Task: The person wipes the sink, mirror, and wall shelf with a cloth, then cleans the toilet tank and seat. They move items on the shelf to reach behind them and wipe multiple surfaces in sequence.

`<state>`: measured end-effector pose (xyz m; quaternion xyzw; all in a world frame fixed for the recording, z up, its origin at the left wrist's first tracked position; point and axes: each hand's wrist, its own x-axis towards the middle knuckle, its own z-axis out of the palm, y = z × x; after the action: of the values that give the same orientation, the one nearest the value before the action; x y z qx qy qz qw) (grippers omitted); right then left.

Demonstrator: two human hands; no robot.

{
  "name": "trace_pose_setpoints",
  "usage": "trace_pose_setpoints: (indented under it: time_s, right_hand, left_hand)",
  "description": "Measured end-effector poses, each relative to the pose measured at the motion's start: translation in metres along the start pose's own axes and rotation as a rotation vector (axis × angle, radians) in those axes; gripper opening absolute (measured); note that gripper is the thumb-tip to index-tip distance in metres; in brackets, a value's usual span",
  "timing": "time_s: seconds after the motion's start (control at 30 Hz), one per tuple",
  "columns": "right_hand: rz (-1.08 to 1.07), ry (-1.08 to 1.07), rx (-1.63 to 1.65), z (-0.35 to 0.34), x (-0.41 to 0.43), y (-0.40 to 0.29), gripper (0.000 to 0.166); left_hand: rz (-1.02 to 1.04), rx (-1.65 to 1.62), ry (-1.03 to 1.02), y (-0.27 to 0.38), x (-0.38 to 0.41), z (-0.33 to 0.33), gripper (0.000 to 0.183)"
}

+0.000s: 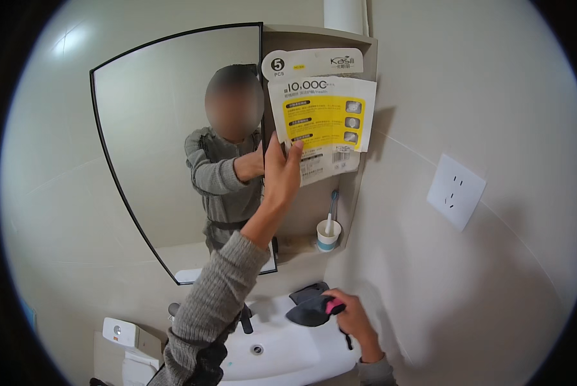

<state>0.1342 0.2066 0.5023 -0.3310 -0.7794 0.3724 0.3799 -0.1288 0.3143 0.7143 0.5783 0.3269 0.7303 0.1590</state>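
Note:
My left hand (283, 169) grips the lower left edge of a white and yellow printed cardboard package (324, 116), held up before the open shelves of a mirror cabinet (360, 207). The package has torn-looking edges and bears writing. Lower right, over the sink, my right hand (353, 311) is closed on a dark grey object with a pink part (312, 310); its kind is not plain. Behind that object, another dark flat item (310, 292) lies on the sink's back rim. A toothbrush (330, 217) stands in a paper cup (328, 236) on the cabinet's lower shelf.
The mirror door (172, 144) reflects a person in a grey sweater. Below are a white sink (288, 357) with a drain and a black faucet (246, 321). A white appliance (131, 337) stands at lower left. A wall socket (456, 192) is on the right wall.

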Motion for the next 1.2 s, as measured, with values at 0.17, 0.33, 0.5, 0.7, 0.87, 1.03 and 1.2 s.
trace_pose_setpoints:
  time_s: [0.17, 0.33, 0.5, 0.7, 0.87, 1.03, 1.2]
  right_hand:
    - [-0.011, -0.334, 0.021, 0.052, -0.015, 0.033, 0.047]
    - [0.003, -0.582, 0.056, 0.110, -0.038, 0.061, 0.049]
    - [0.031, -0.772, 0.139, 0.134, -0.049, 0.053, 0.061]
    - [-0.050, -0.694, 0.199, 0.151, -0.054, 0.046, 0.036]
    - [-0.039, -0.690, 0.168, 0.152, -0.058, 0.056, 0.041]
    - [0.058, -0.728, 0.122, 0.155, -0.056, 0.040, 0.051]
    - [0.258, -0.487, 0.275, 0.144, -0.063, 0.071, 0.050]
  left_hand:
    - [0.040, 0.168, 0.131, -0.012, 0.042, 0.017, 0.030]
    - [-0.076, 0.280, 0.094, -0.019, 0.064, 0.023, 0.043]
    - [-0.184, 0.337, 0.261, -0.015, 0.064, 0.031, 0.047]
    - [-0.302, 0.653, 0.327, -0.005, 0.061, 0.047, 0.066]
    - [0.058, 0.948, 0.322, -0.016, 0.051, 0.066, 0.087]
    - [0.664, 1.204, 0.253, -0.025, 0.049, 0.032, 0.086]
    - [0.866, 1.071, -0.028, 0.012, -0.008, 0.050, 0.066]
